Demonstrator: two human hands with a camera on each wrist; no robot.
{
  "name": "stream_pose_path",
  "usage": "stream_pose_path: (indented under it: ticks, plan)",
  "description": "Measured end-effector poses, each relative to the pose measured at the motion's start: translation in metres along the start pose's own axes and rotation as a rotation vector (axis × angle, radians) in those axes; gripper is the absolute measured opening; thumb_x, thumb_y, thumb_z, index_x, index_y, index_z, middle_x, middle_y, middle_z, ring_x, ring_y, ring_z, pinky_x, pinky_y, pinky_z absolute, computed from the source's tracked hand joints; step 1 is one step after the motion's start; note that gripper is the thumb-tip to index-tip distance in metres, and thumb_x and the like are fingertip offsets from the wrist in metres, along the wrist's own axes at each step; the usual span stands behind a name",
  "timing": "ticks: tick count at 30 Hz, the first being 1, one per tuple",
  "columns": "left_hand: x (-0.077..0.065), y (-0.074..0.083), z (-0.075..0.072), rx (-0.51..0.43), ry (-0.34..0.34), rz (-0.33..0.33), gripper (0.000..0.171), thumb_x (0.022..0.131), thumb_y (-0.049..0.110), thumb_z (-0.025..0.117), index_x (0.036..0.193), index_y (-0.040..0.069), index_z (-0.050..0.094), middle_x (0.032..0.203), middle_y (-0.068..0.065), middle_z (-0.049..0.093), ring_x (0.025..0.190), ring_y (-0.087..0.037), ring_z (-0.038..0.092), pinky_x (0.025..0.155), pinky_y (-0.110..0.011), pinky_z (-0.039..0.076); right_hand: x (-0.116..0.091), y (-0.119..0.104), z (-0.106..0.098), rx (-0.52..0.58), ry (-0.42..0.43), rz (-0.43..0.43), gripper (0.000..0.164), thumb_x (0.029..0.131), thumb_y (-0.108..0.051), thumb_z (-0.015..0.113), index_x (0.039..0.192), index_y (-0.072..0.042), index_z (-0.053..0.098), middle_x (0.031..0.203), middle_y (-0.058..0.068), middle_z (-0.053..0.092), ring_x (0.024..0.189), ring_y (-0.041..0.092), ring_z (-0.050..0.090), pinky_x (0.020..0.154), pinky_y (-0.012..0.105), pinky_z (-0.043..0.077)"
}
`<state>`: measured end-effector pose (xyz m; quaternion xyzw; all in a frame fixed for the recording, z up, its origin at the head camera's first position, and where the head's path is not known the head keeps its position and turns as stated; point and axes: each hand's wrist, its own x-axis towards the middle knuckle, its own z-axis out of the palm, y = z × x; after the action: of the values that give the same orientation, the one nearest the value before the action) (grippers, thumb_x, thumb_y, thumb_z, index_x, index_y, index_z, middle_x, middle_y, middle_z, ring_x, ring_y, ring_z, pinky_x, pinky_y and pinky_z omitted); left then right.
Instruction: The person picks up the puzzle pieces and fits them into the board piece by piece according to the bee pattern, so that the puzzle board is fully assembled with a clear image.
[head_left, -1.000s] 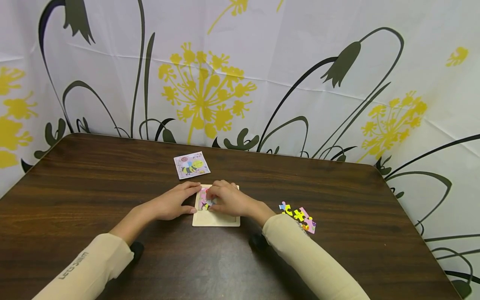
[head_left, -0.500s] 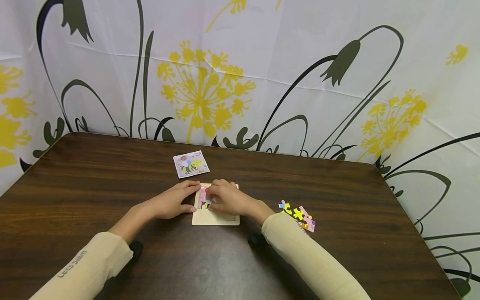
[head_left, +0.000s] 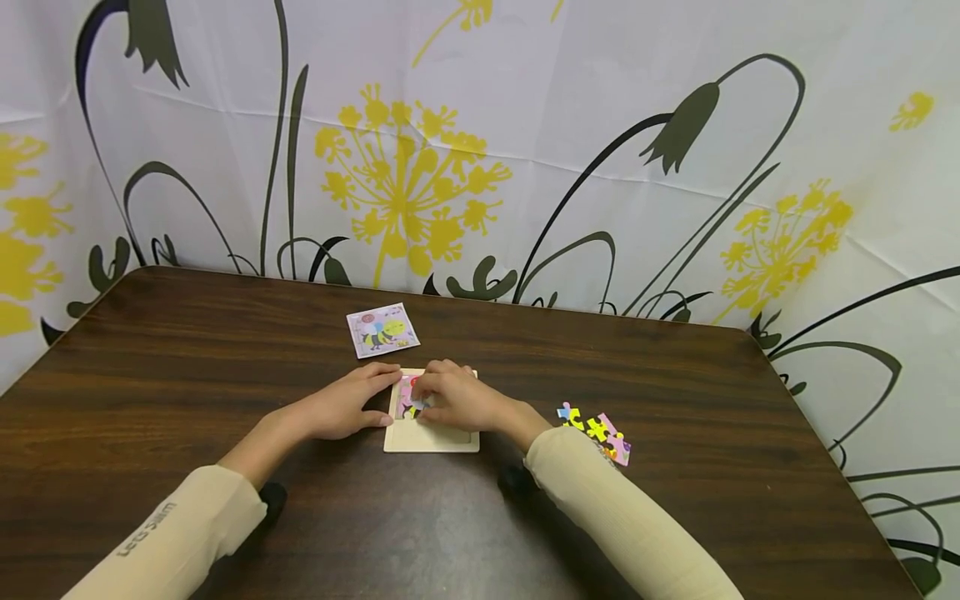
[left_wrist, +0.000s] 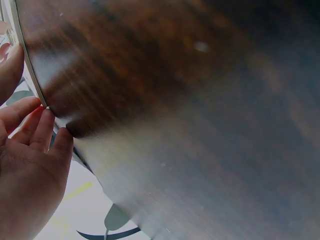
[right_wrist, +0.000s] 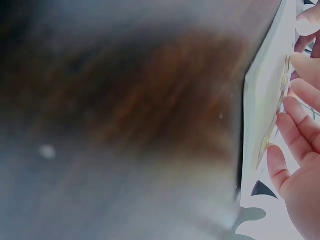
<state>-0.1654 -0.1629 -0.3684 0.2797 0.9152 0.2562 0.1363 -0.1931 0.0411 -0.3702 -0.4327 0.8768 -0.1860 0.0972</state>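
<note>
A shallow pale wooden puzzle tray (head_left: 431, 440) lies on the table in the head view, pink pieces (head_left: 405, 398) set in its upper left. My left hand (head_left: 347, 407) rests against the tray's left side, fingertips at the top corner and thumb lower down. In the left wrist view its straight fingers (left_wrist: 42, 127) touch the tray's edge (left_wrist: 29, 65). Over the middle of the tray, my right hand (head_left: 461, 402) pinches a light blue puzzle piece (head_left: 422, 404), partly hidden under the fingers. The right wrist view shows those fingers (right_wrist: 295, 135) low over the tray (right_wrist: 260, 95).
Several loose puzzle pieces (head_left: 597, 430) lie right of the tray, partly behind the right sleeve (head_left: 600, 492). Behind the tray is a square bee picture card (head_left: 384, 331). A flower-print cloth (head_left: 570, 100) hangs beyond the far edge of the dark wooden table (head_left: 675, 400).
The light blue piece under my right fingers has shifted very slightly. Both hands and the tray hold their places.
</note>
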Motion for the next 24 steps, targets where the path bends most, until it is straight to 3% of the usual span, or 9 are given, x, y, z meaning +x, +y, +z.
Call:
stream_pose_path:
  ticks: [10,24]
  plan:
    - [0.0,0.001,0.0,0.006,-0.003,-0.009,0.06,0.086,0.018,0.064,0.133,-0.01,0.038,0.137,-0.027,0.033,0.126,-0.043,0.029,0.099,-0.054,0.029,-0.01,0.008,-0.01,0.086,0.033,-0.066,0.029,0.08,-0.019,0.071,0.103,-0.003,0.064,0.096,0.005,0.059,0.088,0.017,0.054,0.08,0.022,0.042]
    - [-0.001,0.003,0.0,0.005,-0.011,-0.037,0.061,0.086,0.018,0.064,0.134,-0.009,0.037,0.138,-0.026,0.03,0.127,-0.042,0.027,0.099,-0.053,0.028,-0.049,0.046,-0.032,0.104,-0.004,0.082,0.026,0.083,-0.018,0.069,0.105,-0.004,0.064,0.102,0.005,0.06,0.095,0.019,0.056,0.085,0.031,0.045]
